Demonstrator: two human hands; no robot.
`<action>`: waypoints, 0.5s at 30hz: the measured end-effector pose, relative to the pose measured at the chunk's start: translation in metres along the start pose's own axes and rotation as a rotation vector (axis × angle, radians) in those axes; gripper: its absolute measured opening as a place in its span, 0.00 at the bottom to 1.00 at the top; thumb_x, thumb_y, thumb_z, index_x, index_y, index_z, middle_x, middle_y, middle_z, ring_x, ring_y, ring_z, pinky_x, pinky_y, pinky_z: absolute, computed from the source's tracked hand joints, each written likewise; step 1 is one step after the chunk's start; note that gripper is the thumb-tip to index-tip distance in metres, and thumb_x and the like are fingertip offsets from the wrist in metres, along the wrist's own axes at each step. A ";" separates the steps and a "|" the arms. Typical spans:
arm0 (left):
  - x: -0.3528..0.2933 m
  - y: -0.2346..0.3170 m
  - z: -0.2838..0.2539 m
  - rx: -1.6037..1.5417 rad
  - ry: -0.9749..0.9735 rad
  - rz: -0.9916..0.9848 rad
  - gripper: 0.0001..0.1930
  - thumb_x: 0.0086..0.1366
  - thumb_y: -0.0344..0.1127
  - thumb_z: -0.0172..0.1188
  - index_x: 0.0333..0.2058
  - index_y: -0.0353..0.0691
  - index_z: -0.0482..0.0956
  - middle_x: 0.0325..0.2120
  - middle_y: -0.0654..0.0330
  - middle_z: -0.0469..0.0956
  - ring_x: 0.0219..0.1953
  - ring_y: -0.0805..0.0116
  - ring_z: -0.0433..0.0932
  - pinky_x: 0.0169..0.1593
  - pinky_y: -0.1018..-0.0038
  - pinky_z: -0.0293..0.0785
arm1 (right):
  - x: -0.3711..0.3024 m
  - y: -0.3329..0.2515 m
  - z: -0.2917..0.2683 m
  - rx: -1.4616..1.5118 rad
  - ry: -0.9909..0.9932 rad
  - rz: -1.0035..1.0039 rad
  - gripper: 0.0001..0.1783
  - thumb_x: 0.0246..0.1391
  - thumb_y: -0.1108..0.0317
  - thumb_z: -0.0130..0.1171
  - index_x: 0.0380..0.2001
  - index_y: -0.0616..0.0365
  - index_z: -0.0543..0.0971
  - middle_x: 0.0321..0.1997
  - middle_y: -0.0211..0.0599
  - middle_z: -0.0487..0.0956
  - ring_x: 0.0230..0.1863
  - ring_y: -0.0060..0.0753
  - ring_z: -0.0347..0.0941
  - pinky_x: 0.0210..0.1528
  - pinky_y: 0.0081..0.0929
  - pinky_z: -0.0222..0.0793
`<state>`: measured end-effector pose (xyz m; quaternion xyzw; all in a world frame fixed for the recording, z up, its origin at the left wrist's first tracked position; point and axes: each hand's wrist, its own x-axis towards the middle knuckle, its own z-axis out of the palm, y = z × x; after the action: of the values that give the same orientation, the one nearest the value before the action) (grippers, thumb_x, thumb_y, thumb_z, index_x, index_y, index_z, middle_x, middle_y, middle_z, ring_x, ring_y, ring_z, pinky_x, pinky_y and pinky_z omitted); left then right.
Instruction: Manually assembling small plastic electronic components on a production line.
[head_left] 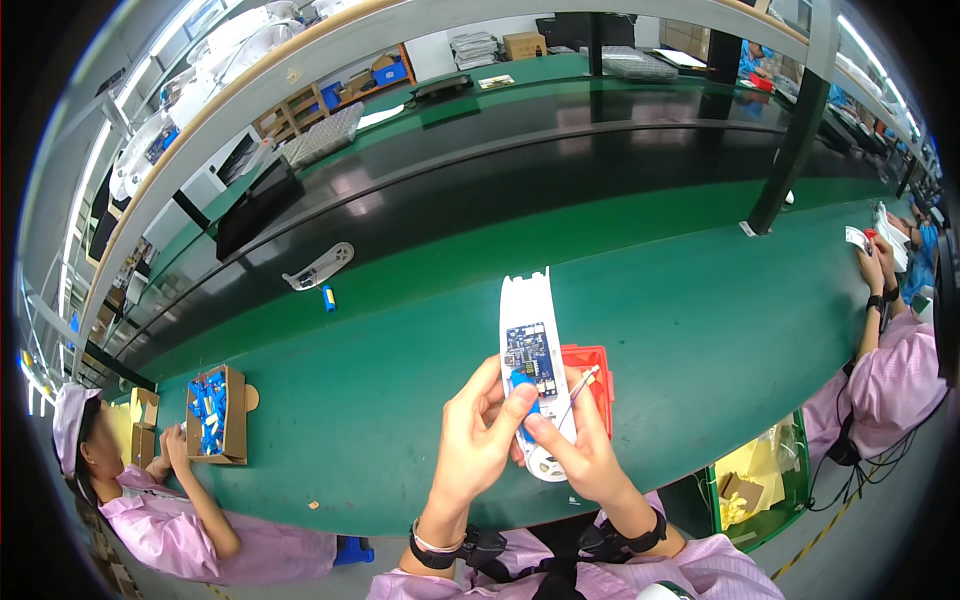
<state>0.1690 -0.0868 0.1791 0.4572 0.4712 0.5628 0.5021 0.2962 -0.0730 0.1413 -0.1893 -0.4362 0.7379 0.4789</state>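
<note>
Above the green table I hold a long white plastic housing [520, 300] with both hands, its slotted end pointing away from me. A blue circuit board [530, 350] sits in its middle. My left hand [475, 430] grips the left edge, its thumb on a blue cylindrical battery [521, 380] in the housing below the board. My right hand [590, 455] closes around the right side, its thumb pressing beside the battery's lower end. Thin wires with a small white connector [588, 377] stick out near the right fingers. The thumbs hide part of the battery.
Beneath the housing is a red tray [605, 400]. A cardboard box of blue batteries [238, 420] stands left, near a co-worker [170, 520]. Another housing [325, 266] and a loose battery [329, 298] lie farther off. At right are a post [795, 150], a green bin [804, 470] and another co-worker [875, 375].
</note>
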 end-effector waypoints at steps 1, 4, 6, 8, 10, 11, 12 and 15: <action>-0.001 -0.001 0.000 -0.002 0.013 0.002 0.18 0.67 0.32 0.56 0.53 0.30 0.70 0.33 0.59 0.81 0.19 0.83 0.72 0.18 0.85 0.66 | -0.001 0.000 0.001 -0.038 0.005 -0.010 0.26 0.62 0.72 0.50 0.60 0.60 0.55 0.39 0.36 0.73 0.31 0.22 0.73 0.31 0.21 0.72; -0.002 -0.005 -0.001 0.034 0.040 -0.010 0.19 0.67 0.32 0.56 0.53 0.30 0.70 0.33 0.59 0.81 0.19 0.84 0.72 0.16 0.86 0.64 | -0.001 0.004 0.000 -0.043 0.000 -0.016 0.27 0.62 0.71 0.51 0.60 0.60 0.54 0.38 0.35 0.73 0.30 0.21 0.72 0.30 0.20 0.71; -0.003 -0.004 -0.002 0.039 0.029 -0.029 0.19 0.67 0.32 0.56 0.54 0.30 0.69 0.33 0.59 0.81 0.20 0.82 0.73 0.19 0.84 0.67 | 0.000 0.003 -0.001 -0.052 -0.005 -0.021 0.27 0.62 0.71 0.51 0.60 0.60 0.54 0.38 0.35 0.73 0.30 0.21 0.73 0.30 0.20 0.71; -0.003 -0.004 -0.003 0.044 0.016 -0.047 0.20 0.67 0.32 0.56 0.55 0.31 0.69 0.33 0.58 0.81 0.22 0.81 0.73 0.22 0.83 0.71 | -0.001 0.001 -0.003 -0.062 -0.008 -0.027 0.27 0.62 0.71 0.51 0.60 0.60 0.55 0.38 0.35 0.73 0.30 0.21 0.73 0.30 0.20 0.71; 0.000 -0.004 -0.004 0.277 0.082 0.007 0.21 0.65 0.33 0.58 0.55 0.33 0.70 0.38 0.54 0.80 0.30 0.73 0.77 0.35 0.75 0.76 | 0.001 -0.002 -0.007 -0.080 0.034 0.071 0.26 0.62 0.71 0.50 0.60 0.61 0.55 0.38 0.35 0.74 0.31 0.19 0.73 0.30 0.20 0.71; 0.002 0.000 -0.003 0.434 0.214 0.165 0.22 0.63 0.33 0.59 0.55 0.34 0.70 0.41 0.52 0.77 0.37 0.68 0.76 0.42 0.71 0.74 | 0.001 -0.004 -0.007 -0.083 0.037 0.064 0.26 0.62 0.71 0.50 0.60 0.61 0.55 0.38 0.35 0.74 0.31 0.19 0.73 0.30 0.20 0.71; 0.001 0.006 -0.001 0.590 0.352 0.320 0.23 0.62 0.33 0.60 0.55 0.36 0.71 0.45 0.50 0.75 0.44 0.63 0.75 0.50 0.67 0.71 | 0.001 -0.003 -0.006 -0.154 0.054 0.039 0.25 0.62 0.72 0.49 0.60 0.61 0.55 0.40 0.37 0.74 0.34 0.20 0.73 0.32 0.20 0.71; -0.004 0.019 0.013 0.868 0.324 0.492 0.21 0.56 0.32 0.62 0.50 0.40 0.77 0.50 0.53 0.72 0.54 0.57 0.69 0.55 0.63 0.66 | 0.003 -0.001 -0.005 -0.305 0.071 -0.030 0.26 0.63 0.72 0.48 0.61 0.63 0.55 0.45 0.39 0.73 0.39 0.22 0.73 0.36 0.21 0.70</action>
<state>0.1793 -0.0913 0.1991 0.6273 0.6113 0.4808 0.0400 0.2988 -0.0685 0.1399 -0.2794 -0.5290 0.6487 0.4704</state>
